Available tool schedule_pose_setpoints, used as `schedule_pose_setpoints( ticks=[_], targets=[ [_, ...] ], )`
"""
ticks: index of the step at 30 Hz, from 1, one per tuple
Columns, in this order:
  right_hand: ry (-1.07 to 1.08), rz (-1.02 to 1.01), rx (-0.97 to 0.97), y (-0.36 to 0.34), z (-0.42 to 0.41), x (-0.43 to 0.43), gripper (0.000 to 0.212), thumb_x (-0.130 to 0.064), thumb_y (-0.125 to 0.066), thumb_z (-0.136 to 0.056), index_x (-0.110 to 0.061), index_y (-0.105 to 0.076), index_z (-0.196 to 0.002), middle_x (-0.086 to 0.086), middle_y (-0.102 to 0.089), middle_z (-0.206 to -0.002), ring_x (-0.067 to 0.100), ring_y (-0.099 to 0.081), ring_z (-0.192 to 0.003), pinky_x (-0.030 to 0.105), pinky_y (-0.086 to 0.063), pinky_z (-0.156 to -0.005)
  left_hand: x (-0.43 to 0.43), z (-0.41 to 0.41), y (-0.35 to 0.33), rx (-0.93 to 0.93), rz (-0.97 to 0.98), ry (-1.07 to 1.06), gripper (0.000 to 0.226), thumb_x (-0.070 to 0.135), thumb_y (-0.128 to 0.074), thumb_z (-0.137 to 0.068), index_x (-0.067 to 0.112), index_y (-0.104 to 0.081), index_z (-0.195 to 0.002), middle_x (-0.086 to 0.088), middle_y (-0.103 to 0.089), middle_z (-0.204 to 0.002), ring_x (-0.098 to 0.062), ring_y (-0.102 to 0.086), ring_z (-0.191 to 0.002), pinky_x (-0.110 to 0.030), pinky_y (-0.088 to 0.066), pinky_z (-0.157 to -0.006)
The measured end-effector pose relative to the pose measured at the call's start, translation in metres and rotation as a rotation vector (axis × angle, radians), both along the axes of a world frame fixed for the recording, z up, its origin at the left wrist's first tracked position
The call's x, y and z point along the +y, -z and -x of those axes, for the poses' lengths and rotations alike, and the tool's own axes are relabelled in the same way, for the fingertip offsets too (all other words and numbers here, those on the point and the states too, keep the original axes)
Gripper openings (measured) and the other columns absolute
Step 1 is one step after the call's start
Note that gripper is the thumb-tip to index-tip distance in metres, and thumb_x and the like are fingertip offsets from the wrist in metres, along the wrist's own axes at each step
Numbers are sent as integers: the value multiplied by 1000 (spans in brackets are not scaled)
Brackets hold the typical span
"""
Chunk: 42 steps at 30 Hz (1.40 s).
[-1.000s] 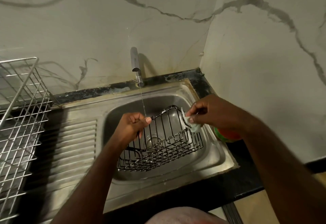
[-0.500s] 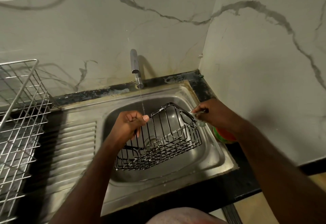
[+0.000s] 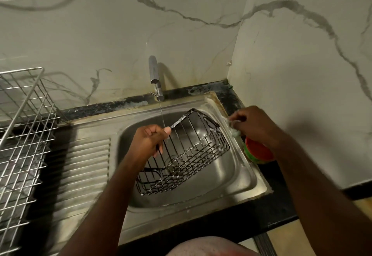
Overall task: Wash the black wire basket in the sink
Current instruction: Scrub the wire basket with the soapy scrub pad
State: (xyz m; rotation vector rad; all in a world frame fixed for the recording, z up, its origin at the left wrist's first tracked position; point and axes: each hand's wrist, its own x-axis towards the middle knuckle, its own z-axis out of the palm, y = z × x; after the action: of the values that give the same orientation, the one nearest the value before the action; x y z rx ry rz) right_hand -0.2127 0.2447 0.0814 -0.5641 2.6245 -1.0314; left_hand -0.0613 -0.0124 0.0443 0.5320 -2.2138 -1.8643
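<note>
Head camera looks down on a stainless steel sink (image 3: 244, 177) set into a black bench (image 3: 267, 213), where a thin stream of water (image 3: 161, 114) falls from a chrome tap (image 3: 154, 75) at 12 o'clock. At the centre, the black wire basket (image 3: 187, 155) hangs tilted over the bowl, its far end raised toward 1 o'clock and its near end low at 7 o'clock, flecks of white suds on its wires. The left hand (image 3: 150, 142) grips the basket's rim at its 10 o'clock corner, fingers curled round the wire with the thumb on top, just beside the falling water. The right hand (image 3: 255, 123), at 3 o'clock over the sink's right rim and apart from the basket, pinches a pale, soapy scrub pad (image 3: 233, 130) between curled fingers; motion blur hides the pad's exact shape. Directly beneath that hand, a red-and-green tub (image 3: 256, 154) stands on the bench against the sink edge. A ribbed draining board (image 3: 80, 165) stretches toward 9 o'clock, where a silver wire dish rack (image 3: 24, 127) stands at the frame's left edge. Marble-veined wall tiles (image 3: 201, 34) back the corner.
</note>
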Motion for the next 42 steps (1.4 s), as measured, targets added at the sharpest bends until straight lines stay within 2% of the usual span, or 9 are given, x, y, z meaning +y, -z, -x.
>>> schedule_pose_setpoints(
  ticks=[6,15,22,24,26,30,33,39,42],
  targets=[
    [-21,307,156,-47,-32,-34,15,-11,-68,-88,-20,-70,-100,-14,-66,-84,-3,-67,-66,15,-56,-59,17,13,-3,-39,84,4,24,20,-57,-99,7,-66,-82,-9,-61,-57,-7,-42,-40,-13,-37,-47],
    [-227,-85,279,-19,-68,-99,26,-13,-67,-88,-11,-69,-114,4,-63,-112,7,-56,-86,12,-42,-72,36,18,-11,-32,-43,63,41,17,-37,-106,7,-66,-79,-13,-62,-61,-22,-45,-51,-27,-34,-46],
    [-138,-173,325,-19,-45,-84,21,-8,-56,-93,-6,-70,-108,10,-65,-108,21,-62,-94,26,-50,-83,34,16,-4,-142,-141,23,83,65,-14,-100,5,-70,-87,-15,-67,-69,-14,-48,-51,-17,-41,-45],
    [-90,-179,326,-22,-34,-73,23,-8,-55,-94,-7,-69,-112,7,-67,-109,12,-62,-90,12,-45,-79,34,18,0,-178,-151,32,89,70,-9,-96,5,-70,-92,-14,-68,-70,-15,-50,-53,-19,-43,-50],
    [-90,-172,380,-23,-36,-71,21,-10,-58,-94,-10,-70,-112,-2,-67,-104,2,-59,-79,3,-41,-76,35,20,1,-195,-210,37,97,76,-5,-91,4,-70,-95,-14,-69,-73,-19,-54,-60,-27,-43,-60],
    [-162,-166,342,-13,-61,-88,23,-12,-61,-92,-12,-69,-114,4,-62,-114,12,-61,-92,21,-48,-81,34,25,-1,-214,-383,135,117,83,8,-82,1,-72,-103,-19,-72,-87,-23,-59,-68,-30,-38,-64],
    [-160,-120,301,-8,-71,-96,25,-10,-64,-90,-11,-69,-114,6,-59,-113,14,-58,-90,22,-48,-76,30,30,-3,-221,-585,223,126,90,7,-75,0,-72,-114,-24,-72,-106,-30,-70,-88,-34,-49,-83],
    [-227,-177,323,-4,-83,-97,20,-9,-63,-90,-11,-70,-108,0,-55,-97,11,-53,-83,22,-47,-70,21,33,4,-248,-896,242,132,99,-16,-65,-10,-61,-125,-23,-67,-99,-21,-61,-72,-19,-54,-52],
    [-304,-166,268,1,-98,-95,24,-7,-61,-91,-11,-70,-112,3,-63,-108,12,-58,-89,17,-49,-73,20,36,6,-233,-919,211,132,98,-13,-66,-9,-56,-131,-26,-71,-105,-30,-74,-85,-38,-62,-78]
  ],
)
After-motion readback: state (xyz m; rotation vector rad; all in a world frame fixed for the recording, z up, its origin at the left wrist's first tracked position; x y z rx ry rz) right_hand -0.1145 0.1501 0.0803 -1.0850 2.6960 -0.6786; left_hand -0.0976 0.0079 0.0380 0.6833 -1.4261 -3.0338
